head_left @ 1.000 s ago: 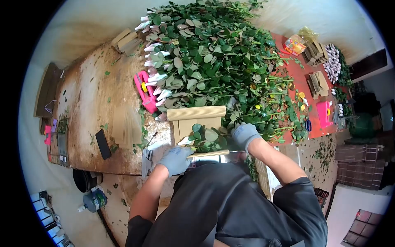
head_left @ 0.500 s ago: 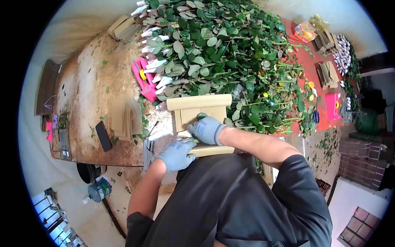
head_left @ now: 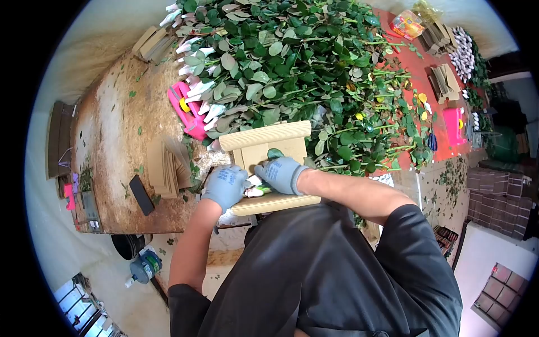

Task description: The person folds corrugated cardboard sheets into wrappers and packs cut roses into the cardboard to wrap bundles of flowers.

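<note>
Pink dispenser (head_left: 188,112): on tabletop (head_left: 106,163), beside leafy stems (head_left: 303,73).
Left hand (head_left: 225,184): fingers curled at flower buds (head_left: 255,191); grip unclear.
Position of flower buds: between hands, within corrugated cardboard (head_left: 269,135).
Right hand (head_left: 282,174): fingers bent over buds; hold cannot be told.

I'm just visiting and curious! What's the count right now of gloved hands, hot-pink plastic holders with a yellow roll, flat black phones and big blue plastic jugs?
Grey-gloved hands, left and right: 2
Hot-pink plastic holders with a yellow roll: 2
Flat black phone: 1
Big blue plastic jug: 1
Total: 6
</note>
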`<action>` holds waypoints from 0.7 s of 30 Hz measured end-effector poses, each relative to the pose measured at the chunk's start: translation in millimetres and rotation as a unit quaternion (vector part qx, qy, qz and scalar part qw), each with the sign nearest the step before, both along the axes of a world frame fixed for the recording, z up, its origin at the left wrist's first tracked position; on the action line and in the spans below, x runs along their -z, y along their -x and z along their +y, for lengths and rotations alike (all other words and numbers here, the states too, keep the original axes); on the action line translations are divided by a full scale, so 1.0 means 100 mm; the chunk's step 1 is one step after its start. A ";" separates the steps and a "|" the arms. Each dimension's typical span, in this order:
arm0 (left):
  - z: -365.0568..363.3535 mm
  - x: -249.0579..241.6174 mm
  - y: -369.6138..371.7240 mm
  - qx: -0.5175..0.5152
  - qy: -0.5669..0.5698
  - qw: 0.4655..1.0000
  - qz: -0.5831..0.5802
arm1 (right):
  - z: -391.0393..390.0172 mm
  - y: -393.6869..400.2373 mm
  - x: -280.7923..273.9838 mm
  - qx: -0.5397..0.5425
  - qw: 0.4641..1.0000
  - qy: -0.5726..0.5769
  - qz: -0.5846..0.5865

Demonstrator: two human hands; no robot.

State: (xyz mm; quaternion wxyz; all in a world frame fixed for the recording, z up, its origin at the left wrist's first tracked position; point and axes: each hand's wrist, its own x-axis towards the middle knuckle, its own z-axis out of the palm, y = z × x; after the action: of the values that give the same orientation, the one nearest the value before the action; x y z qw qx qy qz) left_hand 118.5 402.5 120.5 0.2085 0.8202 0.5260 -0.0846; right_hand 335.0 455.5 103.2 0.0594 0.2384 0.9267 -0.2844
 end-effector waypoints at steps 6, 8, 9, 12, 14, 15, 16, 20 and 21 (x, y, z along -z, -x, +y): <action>-0.10 0.02 0.16 -0.013 -0.069 0.997 -0.035 | 0.00 0.05 -0.06 0.006 1.000 0.014 -0.021; -0.14 0.08 0.25 -0.010 -0.068 0.997 -0.037 | 0.00 0.06 -0.03 0.010 0.999 0.020 -0.025; -0.15 0.11 0.31 -0.008 -0.066 0.997 -0.039 | 0.00 0.06 0.01 0.005 1.000 0.013 -0.016; -0.12 0.10 0.55 -0.079 -0.096 0.992 0.021 | -0.03 0.03 0.11 0.009 1.000 0.013 -0.007; -0.10 -0.01 0.65 -0.123 -0.108 0.984 0.068 | -0.02 0.00 0.13 0.016 1.000 0.018 -0.007; -0.11 -0.08 0.63 -0.134 -0.088 0.987 0.015 | -0.02 0.01 0.13 0.013 1.000 0.016 -0.008; -0.12 -0.16 0.60 -0.144 -0.068 0.987 -0.038 | -0.02 0.02 0.12 0.010 1.000 0.014 -0.009; -0.14 -0.19 0.13 -0.108 -0.038 0.979 -0.169 | -0.02 0.02 0.07 0.017 1.000 0.021 -0.008; -0.14 -0.07 0.12 -0.105 -0.038 0.979 -0.170 | -0.01 0.01 0.02 0.017 0.999 0.029 -0.011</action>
State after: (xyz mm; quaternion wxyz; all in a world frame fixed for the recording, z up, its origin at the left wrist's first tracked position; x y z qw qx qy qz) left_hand 106.9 388.5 127.2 0.2708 0.7699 0.5694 0.0985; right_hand 334.1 454.4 101.1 0.0715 0.2549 0.9133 -0.3094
